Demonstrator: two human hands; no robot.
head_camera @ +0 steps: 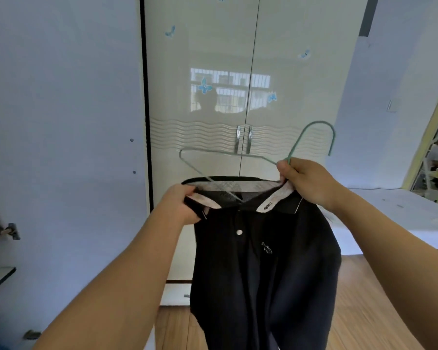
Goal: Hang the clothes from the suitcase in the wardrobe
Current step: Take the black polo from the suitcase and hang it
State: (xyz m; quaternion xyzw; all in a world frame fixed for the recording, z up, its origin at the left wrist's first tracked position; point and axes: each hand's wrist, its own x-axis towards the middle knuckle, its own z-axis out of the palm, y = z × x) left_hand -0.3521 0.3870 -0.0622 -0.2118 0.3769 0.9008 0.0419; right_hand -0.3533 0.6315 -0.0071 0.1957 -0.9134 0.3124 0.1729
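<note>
Threading the green hanger (240,157) into the polo shirt (263,261)

Right hand (311,183) pinches hanger neck and collar; left hand (185,203) grips the collar opposite. The unthreaded shoulder beyond either grip could snag.

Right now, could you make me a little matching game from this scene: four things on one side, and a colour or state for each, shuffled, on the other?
Things:
1. hanger
2. polo shirt
3. wardrobe doors
4. left hand

Colours or states:
A. closed, cream, with blue butterflies
B. gripping one side of the collar
C. green wire, partly slid into the neck opening
D. dark, hanging down from the collar

Pairs: 1-C, 2-D, 3-A, 4-B
</note>
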